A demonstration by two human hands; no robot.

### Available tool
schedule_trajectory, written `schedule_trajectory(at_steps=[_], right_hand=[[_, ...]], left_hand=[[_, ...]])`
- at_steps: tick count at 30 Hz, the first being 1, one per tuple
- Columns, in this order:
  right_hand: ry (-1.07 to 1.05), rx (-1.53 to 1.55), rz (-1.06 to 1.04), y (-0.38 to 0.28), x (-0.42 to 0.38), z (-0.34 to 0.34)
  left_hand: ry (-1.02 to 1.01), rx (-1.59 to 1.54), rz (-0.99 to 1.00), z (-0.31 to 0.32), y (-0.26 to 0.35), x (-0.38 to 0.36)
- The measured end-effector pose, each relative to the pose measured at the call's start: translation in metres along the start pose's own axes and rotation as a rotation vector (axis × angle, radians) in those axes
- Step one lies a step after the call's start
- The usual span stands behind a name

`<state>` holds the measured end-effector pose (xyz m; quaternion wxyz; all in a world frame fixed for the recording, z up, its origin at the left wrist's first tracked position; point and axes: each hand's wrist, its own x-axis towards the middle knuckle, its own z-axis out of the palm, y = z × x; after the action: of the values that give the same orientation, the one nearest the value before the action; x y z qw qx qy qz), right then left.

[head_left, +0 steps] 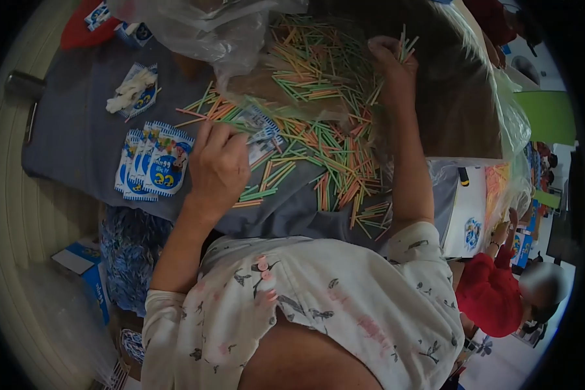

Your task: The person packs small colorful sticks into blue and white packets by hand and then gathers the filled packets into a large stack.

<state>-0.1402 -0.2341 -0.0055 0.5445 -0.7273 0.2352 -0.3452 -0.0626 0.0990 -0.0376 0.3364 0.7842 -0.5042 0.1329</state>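
Many thin orange, green and yellow sticks (335,153) lie in a loose heap on the grey cloth, some on clear plastic. Over the heap's right edge my right hand (396,62) is closed round a few pale green sticks (406,44). My left hand (221,156) has its fingers bent together at the heap's left side, beside a blue and white packet (261,125); whether it grips the packet's edge is hidden. Left of that hand, several blue and white packets (166,159) lie overlapped in a pile.
White gloves or cloth (133,91) lie on another packet at the upper left. A clear plastic bag (208,32) covers the top of the heap. A brown box (461,97) stands at the right. Beyond it sits a person in red (491,292).
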Motion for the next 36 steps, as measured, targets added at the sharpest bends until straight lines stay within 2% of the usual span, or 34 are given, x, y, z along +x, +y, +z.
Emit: schedule_trajectory(at_steps=[2,3,5,6,8,9,11,13,15,17,18,20,21,23,24,26,27,29,31,33,35,36], right_hand=[[-0.166,-0.215,-0.289,-0.006,-0.012,-0.001],[-0.162,-0.22,-0.284,-0.002,-0.018,-0.001],[-0.575,-0.61,-0.393,0.007,-0.026,0.004],[-0.574,-0.611,-0.391,0.0,-0.036,0.014],[-0.57,-1.334,-0.757,-0.019,-0.055,0.034],[-0.57,-1.331,-0.755,-0.017,-0.053,0.035],[-0.699,-1.324,-0.644,-0.01,-0.045,0.04],[-0.685,-1.31,-0.631,-0.006,-0.048,0.039],[-0.678,-1.31,-0.625,0.002,-0.048,0.036],[-0.494,-1.205,-0.725,0.013,-0.051,0.035],[-0.497,-1.207,-0.732,0.016,-0.05,0.034],[-0.225,-0.638,-0.64,0.021,-0.047,0.031],[-0.229,-0.636,-0.641,0.017,-0.046,0.029],[-0.06,-0.347,-0.412,0.007,-0.046,0.023],[-0.056,-0.348,-0.409,0.009,-0.045,0.021],[0.021,0.216,-0.072,0.013,-0.037,0.022],[0.018,0.22,-0.074,0.011,-0.034,0.02],[-0.165,0.829,0.123,0.005,-0.028,0.01],[-0.202,0.71,0.128,0.007,-0.02,0.003],[-0.249,0.594,0.128,0.009,-0.02,0.009],[-0.06,0.033,0.098,0.011,-0.032,0.031],[-0.055,0.029,0.104,0.012,-0.038,0.033]], left_hand=[[0.046,0.029,0.057,0.002,-0.006,-0.007],[-0.003,0.051,0.066,0.004,-0.006,-0.013],[-0.049,0.077,0.075,0.002,-0.004,-0.02],[-0.08,0.038,0.033,-0.006,0.002,-0.017],[-0.108,0.0,-0.017,-0.011,0.005,-0.015],[-0.125,-0.02,-0.024,-0.013,0.003,-0.014],[-0.144,-0.036,-0.026,-0.016,-0.002,-0.011],[-0.181,-0.128,-0.094,-0.019,-0.006,-0.008],[-0.129,-0.08,-0.06,-0.02,-0.006,-0.008],[-0.082,-0.031,-0.032,-0.019,-0.005,-0.01],[-0.072,0.01,0.007,-0.015,-0.005,-0.013],[-0.059,0.055,0.036,-0.012,-0.004,-0.019],[-0.085,0.056,0.019,-0.011,-0.004,-0.022],[-0.117,0.054,0.01,-0.012,-0.003,-0.022],[-0.115,0.041,-0.009,-0.014,-0.001,-0.02],[-0.111,0.032,-0.032,-0.016,-0.001,-0.017],[-0.115,0.008,-0.037,-0.017,-0.003,-0.014],[-0.124,-0.017,-0.038,-0.018,-0.006,-0.008],[0.016,0.003,0.056,-0.018,-0.006,-0.004],[-0.006,-0.019,0.033,-0.007,-0.008,-0.017],[-0.024,-0.044,0.021,-0.007,-0.01,-0.019],[-0.037,-0.074,-0.008,-0.012,-0.007,-0.018]])
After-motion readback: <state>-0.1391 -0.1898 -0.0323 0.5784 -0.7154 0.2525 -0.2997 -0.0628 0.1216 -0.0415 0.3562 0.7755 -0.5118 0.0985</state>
